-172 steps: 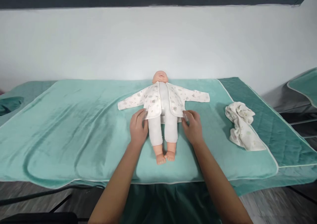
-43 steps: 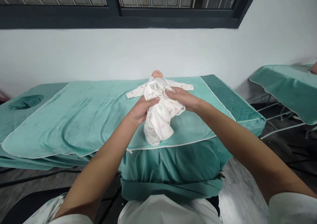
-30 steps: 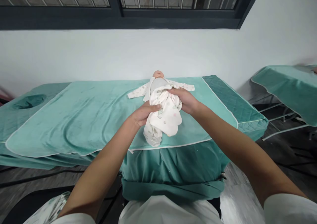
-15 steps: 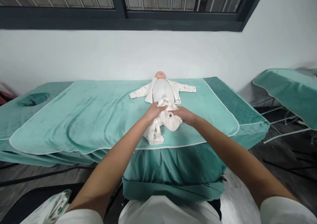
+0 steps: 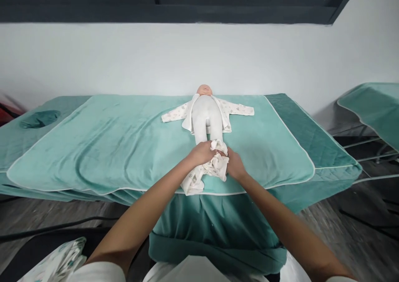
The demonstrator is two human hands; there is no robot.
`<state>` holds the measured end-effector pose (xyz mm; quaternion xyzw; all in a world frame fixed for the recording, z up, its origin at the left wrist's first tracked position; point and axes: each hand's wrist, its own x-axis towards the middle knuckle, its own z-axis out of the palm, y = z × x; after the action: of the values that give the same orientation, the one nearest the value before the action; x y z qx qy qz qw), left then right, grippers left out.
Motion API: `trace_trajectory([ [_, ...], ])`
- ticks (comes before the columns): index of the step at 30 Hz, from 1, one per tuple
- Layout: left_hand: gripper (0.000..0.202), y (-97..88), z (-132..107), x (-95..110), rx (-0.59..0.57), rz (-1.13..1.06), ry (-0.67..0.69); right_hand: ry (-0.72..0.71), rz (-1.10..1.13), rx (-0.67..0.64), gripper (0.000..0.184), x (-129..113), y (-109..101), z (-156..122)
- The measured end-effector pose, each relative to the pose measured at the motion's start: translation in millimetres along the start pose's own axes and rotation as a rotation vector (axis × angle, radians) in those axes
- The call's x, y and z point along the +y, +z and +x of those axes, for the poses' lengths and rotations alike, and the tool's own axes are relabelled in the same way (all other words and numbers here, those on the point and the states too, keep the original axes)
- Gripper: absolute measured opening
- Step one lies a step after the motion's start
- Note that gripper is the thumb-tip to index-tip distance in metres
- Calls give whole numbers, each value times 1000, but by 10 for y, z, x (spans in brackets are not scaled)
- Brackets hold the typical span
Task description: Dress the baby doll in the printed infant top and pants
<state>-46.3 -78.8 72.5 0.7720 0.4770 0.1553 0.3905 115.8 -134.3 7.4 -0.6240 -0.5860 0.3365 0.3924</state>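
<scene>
- While the white wall (image 5: 131, 57) spans the frame above, the bed (image 5: 321, 144) stretches across the middle beneath it, and your light green sheet (image 5: 77, 149) covers most of its top.
- Toward the right edge of the frame you have a second covered surface (image 5: 378, 103), well apart from the bed.
- At the centre you have the doll (image 5: 207, 115) on its back, head toward the wall and legs toward you. Its feet are hidden from you by cloth and hands.
- Around the doll's upper body you see the jacket (image 5: 226, 112), open down the front, with its sleeves spread to either side.
- At the lower left of the frame a patterned, folded cloth (image 5: 62, 259) lies near your arm.
- Just below centre you hold the bunched garment (image 5: 215, 165) over the ends of the doll's legs, one part trailing toward the sheet's near edge. It looks light, soft and limp, neither fragile nor very slippery; expect it to crumple rather than keep a shape. The gathered upper rim, held from both sides, seems your best hold; the trailing part would give you little control.
- Your left hand (image 5: 202, 152) has its fingers closed on the rim's left side.
- Your right hand (image 5: 235, 163) is clamped on the right side, its fingertips partly lost in the folds.
</scene>
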Motion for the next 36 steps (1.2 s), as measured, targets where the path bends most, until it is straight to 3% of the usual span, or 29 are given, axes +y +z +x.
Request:
trace_trajectory([
  [6,37,-117,-73,33,-60,-355,14,-55,203,58,30,128,-31,108],
  [10,58,-264,-58,25,-311,-588,-4,-53,265,114,28,177,-101,269],
  [12,67,-339,11,2,-380,-623,-21,-15,391,116,27,179,-119,357],
  [15,65,-410,145,-16,-369,-617,-31,83,661,56,30,183,-138,471],
  [20,43,-372,326,35,-159,-714,-59,120,848,-41,47,230,-165,542],
  [24,33,-302,423,94,43,-689,-8,82,905,-31,47,251,-141,527],
  [31,22,-252,628,36,351,-338,76,-126,421,227,26,225,-107,667],
  [36,17,-252,808,-30,536,-142,84,-256,283,349,21,264,-104,974],
])
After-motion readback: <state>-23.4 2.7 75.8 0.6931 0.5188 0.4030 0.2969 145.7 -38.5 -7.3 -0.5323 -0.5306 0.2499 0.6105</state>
